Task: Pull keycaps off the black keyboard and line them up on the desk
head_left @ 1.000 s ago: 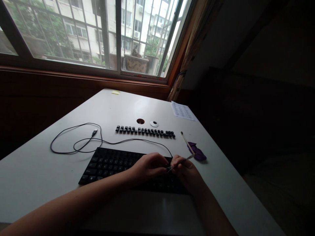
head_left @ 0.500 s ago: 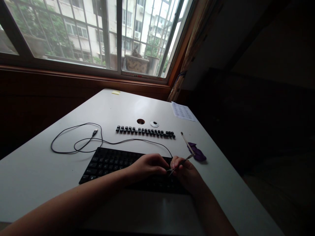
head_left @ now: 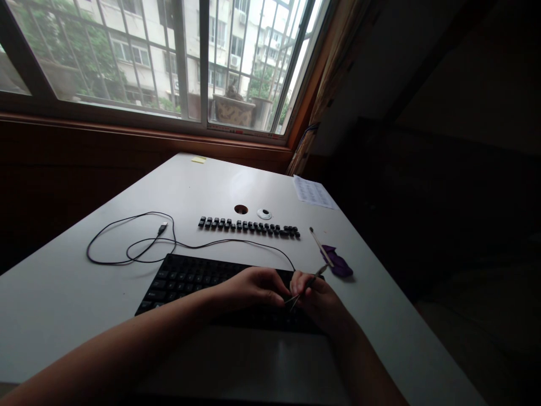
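Note:
A black keyboard (head_left: 186, 282) lies on the white table under both my hands, its right part bare of many keycaps as far as I can see in the dim light. My right hand (head_left: 318, 296) grips a pair of tweezers (head_left: 315, 277), whose thin prongs point down and left. My left hand (head_left: 256, 287) rests over the keyboard's middle, with thumb and fingers pinched at the tweezers' tips; whatever is between them is too small to tell. Removed keycaps (head_left: 249, 226) stand in rows behind the keyboard.
A brush (head_left: 320, 245) lies partly on a purple cloth (head_left: 340, 267) to the right. The black cable (head_left: 127, 216) loops across the table's left side. Farther back are a round hole (head_left: 240, 209), a white ring cover (head_left: 264, 213), a printed sheet (head_left: 315, 192) and yellow notes (head_left: 198, 160).
The tweezers in my right hand have tilted more steeply and shifted slightly left and down. My left fingertips have moved slightly down with them.

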The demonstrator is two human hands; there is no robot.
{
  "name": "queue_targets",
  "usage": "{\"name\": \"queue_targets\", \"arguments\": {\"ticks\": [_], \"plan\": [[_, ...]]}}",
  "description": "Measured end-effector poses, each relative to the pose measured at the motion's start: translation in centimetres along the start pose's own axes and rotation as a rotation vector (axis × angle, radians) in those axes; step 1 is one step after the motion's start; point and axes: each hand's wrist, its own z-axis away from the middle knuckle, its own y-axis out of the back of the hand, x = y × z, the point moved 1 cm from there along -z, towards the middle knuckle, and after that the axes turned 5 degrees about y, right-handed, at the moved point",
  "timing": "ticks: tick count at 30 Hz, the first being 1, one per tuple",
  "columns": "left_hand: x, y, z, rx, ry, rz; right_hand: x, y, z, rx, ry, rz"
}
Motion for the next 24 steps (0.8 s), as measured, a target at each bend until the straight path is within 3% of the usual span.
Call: {"name": "queue_targets", "arguments": {"ticks": [5, 10, 16, 20, 24], "plan": [[0.1, 0.0, 0.0, 0.019, 0.004, 0.028, 0.1, -0.1, 0.1, -0.008, -0.007, -0.021], [0.5, -0.3, 0.2, 0.178, -0.025, 0.029, -1.1, -0.5, -0.2, 0.118, 0.125, 0.045], [0.4, -0.5, 0.0, 0.19, -0.061, 0.08, -2.5, -0.4, 0.7, 0.218, 0.153, 0.169], [0.1, -0.4, 0.0, 0.153, -0.05, 0.081, -2.9, 0.0, 1.8, 0.27, 0.087, 0.464], [-0.3, -0.3, -0.1, 0.114, -0.057, 0.091, -3.2, -0.3, 1.6, 0.188, 0.167, 0.879]]}}
